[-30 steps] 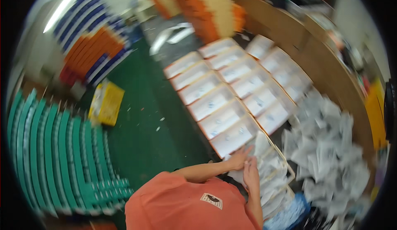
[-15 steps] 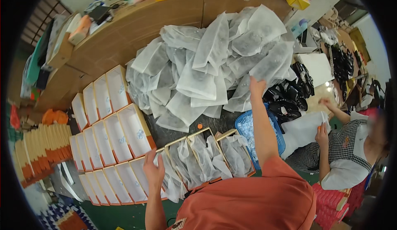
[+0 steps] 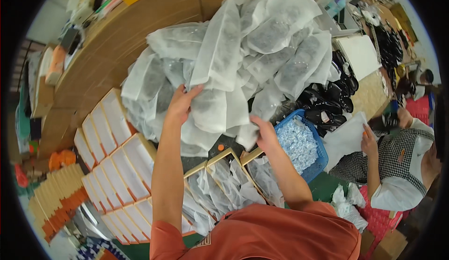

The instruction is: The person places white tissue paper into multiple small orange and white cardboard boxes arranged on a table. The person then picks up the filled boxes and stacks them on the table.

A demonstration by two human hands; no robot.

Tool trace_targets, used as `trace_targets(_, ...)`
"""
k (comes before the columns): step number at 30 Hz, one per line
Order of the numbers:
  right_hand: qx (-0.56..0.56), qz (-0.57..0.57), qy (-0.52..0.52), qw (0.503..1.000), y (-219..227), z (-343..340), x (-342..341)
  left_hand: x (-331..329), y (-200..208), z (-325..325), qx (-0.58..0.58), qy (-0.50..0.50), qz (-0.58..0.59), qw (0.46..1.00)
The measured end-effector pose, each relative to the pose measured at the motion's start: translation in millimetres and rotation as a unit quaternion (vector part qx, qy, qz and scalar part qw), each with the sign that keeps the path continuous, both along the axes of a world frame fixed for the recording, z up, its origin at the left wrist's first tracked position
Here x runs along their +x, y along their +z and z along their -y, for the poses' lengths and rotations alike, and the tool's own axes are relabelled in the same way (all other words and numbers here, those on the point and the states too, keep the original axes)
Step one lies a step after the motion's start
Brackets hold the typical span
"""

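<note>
A large heap of white translucent bags [image 3: 220, 54] covers the dark table, with dark shapes like shoes showing through the cloth. My left hand [image 3: 181, 103] is at the heap's near left part, its thumb and fingers closed on the lower edge of a long white bag [image 3: 217, 45]. Lower and to the right, my right hand [image 3: 265, 133] grips the end of another bag [image 3: 247, 136] at the heap's near edge. Just in front of me are open shoeboxes [image 3: 220, 156] with filled white bags in them.
Rows of open white-lined boxes [image 3: 124, 166] stand at the left. Right of my right hand is a blue basket [image 3: 322, 159] of small packets. Black shoes [image 3: 327, 99] lie beyond it. A co-worker [image 3: 393, 162] at the right holds a white bag [image 3: 348, 138]. An orange cap-like disc [image 3: 220, 147] lies near the boxes.
My left hand has moved from the boxes up onto the heap. My right hand has come back from the heap's right side to its near edge. The view has shifted, and the co-worker's far arm has moved.
</note>
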State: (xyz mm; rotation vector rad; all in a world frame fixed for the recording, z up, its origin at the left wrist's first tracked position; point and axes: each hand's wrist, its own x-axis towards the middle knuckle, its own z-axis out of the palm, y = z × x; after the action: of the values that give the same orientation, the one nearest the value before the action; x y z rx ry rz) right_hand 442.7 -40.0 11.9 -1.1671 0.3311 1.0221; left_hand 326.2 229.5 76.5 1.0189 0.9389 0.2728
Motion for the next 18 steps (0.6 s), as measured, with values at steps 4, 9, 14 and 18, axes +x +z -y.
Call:
trace_targets(4,-0.002,0.001,0.180,0.984,78.6,88.2,-30.8,-103.5,20.4,61.6,-0.156,0.053,0.056,0.985)
trace_targets(9,0.195,-0.081,0.079,0.974,89.4,108.6,-78.3,-211.5,30.0,171.8,-0.142,0.143,0.102,0.974)
trace_targets(14,0.097,0.095,0.253,0.958,105.5,84.5,-162.9,-352.7,28.3,291.5,-0.108,0.375,0.061,0.919)
trace_targets(18,0.028,0.308,0.592,0.744,67.4,64.1,-283.1,-499.4,22.9,339.2,0.137,0.229,-0.251,0.931)
